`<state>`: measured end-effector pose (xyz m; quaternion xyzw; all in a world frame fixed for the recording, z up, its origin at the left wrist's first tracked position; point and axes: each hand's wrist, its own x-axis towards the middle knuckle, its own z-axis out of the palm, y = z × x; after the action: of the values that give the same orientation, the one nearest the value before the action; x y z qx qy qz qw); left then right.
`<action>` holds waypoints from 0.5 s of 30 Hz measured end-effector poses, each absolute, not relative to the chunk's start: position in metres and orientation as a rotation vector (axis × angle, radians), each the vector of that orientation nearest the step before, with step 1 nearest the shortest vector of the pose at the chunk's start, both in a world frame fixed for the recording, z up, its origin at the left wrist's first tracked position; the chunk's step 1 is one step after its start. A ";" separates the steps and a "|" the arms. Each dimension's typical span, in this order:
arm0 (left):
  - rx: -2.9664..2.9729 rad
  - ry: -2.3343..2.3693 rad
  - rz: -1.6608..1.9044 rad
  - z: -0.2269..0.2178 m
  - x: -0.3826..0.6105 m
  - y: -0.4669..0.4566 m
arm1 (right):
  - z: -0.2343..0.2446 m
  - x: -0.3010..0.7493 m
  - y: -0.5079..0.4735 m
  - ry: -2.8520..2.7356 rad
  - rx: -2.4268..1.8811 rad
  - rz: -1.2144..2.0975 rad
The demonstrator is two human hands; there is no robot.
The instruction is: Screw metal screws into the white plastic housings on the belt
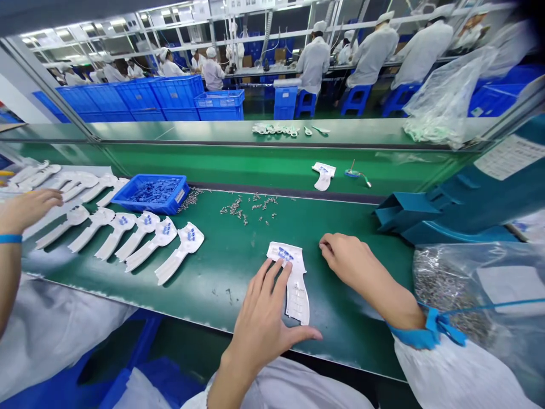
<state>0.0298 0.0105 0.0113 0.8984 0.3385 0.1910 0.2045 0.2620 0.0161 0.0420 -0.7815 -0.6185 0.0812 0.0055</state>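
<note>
Left hand (259,329) open, fingers spread, pressed flat on a white pistol-shaped plastic card (298,301) set with blue parts, lying on a green conveyor belt (238,267). Right hand (353,267) at two o'clock from the card, just beside it, fingertips pinched together; any grip on something tiny impossible to tell. Small loose metal parts (249,207) scattered at twelve o'clock. Row of matching white plastic cards (140,238) at nine o'clock, blue plastic crate (151,193) at ten o'clock.
</note>
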 end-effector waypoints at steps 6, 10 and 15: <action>2.494 0.979 0.542 0.013 0.032 0.012 | 0.039 0.259 0.001 -1.947 -2.439 0.259; 2.487 0.971 0.556 0.013 0.032 0.011 | 0.042 0.256 -0.002 -1.927 -2.417 0.267; 2.495 0.969 0.556 0.013 0.031 0.010 | 0.044 0.252 -0.001 -1.922 -2.421 0.283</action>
<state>0.0313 0.0104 0.0130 0.8938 0.3469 0.1992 0.2025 0.2520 -0.0012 0.0442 -0.7798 -0.6191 0.0912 0.0187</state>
